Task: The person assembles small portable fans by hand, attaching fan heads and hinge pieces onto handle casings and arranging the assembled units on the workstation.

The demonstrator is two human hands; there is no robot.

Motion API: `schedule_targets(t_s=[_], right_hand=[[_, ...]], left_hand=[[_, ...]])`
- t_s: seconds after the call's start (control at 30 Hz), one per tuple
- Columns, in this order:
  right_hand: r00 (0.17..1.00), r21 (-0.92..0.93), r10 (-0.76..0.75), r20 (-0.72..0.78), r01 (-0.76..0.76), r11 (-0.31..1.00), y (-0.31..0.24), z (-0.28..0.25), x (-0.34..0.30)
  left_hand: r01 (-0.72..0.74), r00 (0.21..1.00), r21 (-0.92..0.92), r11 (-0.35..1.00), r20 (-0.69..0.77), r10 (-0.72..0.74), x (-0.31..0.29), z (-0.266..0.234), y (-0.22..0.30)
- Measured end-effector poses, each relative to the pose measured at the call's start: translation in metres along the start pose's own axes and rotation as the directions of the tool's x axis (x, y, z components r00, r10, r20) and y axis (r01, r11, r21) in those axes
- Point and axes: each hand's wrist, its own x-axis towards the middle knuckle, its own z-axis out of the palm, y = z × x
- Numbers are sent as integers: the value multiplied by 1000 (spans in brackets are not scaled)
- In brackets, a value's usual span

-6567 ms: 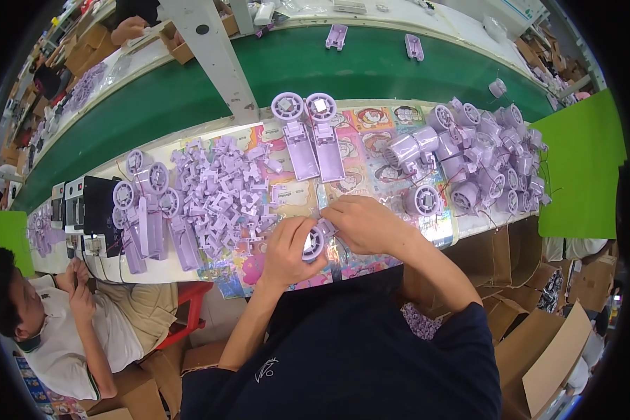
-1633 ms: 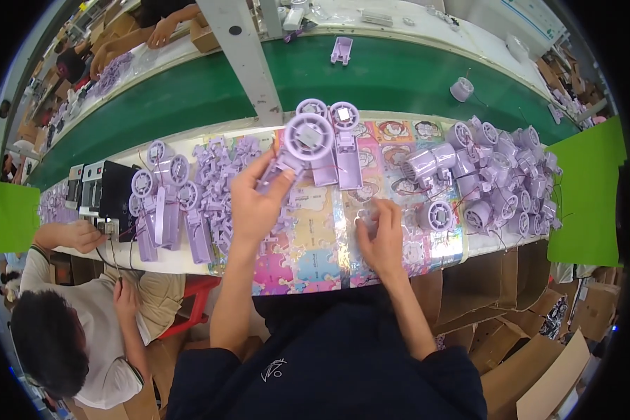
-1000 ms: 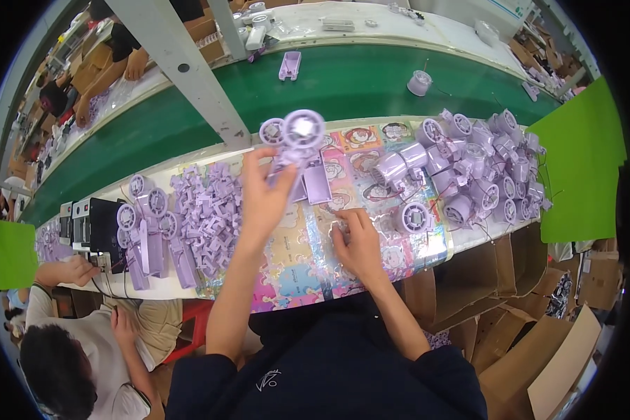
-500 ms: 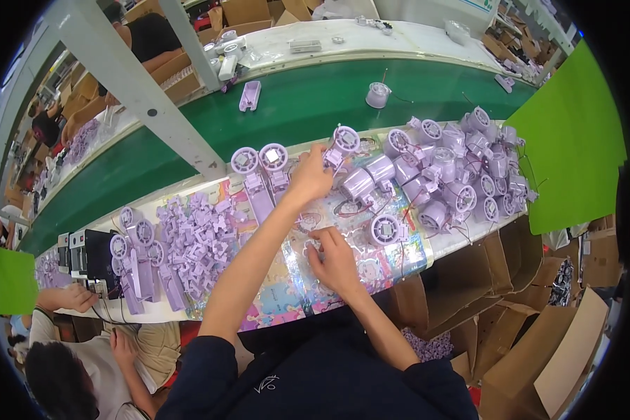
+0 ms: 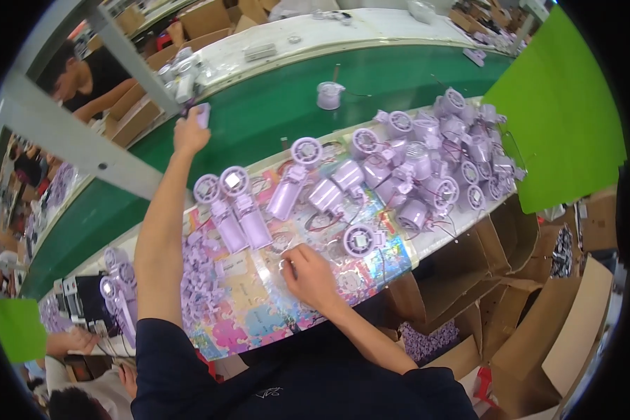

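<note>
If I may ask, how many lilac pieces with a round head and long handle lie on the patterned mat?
3 are visible: the left piece, the middle piece beside it, and the right piece, set apart from them. Others could be hidden behind the left forearm.

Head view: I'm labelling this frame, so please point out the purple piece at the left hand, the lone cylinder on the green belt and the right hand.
Purple piece (image 5: pixel 203 115): head view, its exposed end.
Lone cylinder (image 5: pixel 328 98): head view, its side wall.
Right hand (image 5: pixel 310 276): head view, its back.
</note>
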Motion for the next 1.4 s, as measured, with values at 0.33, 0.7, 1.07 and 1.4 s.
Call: schedule_targets(t_s=[0.33, 0.7, 1.07, 1.4], right_hand=[[999, -53, -34, -19, 33, 998, -6, -1, 1], [996, 146, 52, -73, -41, 988, 2, 1, -1], [991, 353, 130, 42, -136, 926, 9, -2, 1], [739, -45, -556, 381, 615, 787, -55, 15, 84]], left_hand=[[208, 970, 86, 974, 108, -216, 10, 24, -19], [-294, 955, -712, 638, -195, 222, -190, -117, 70], [-299, 822, -606, 737, 230, 522, -404, -124, 40], [-485, 873, -323, 813, -240, 425, -406, -97, 50]])
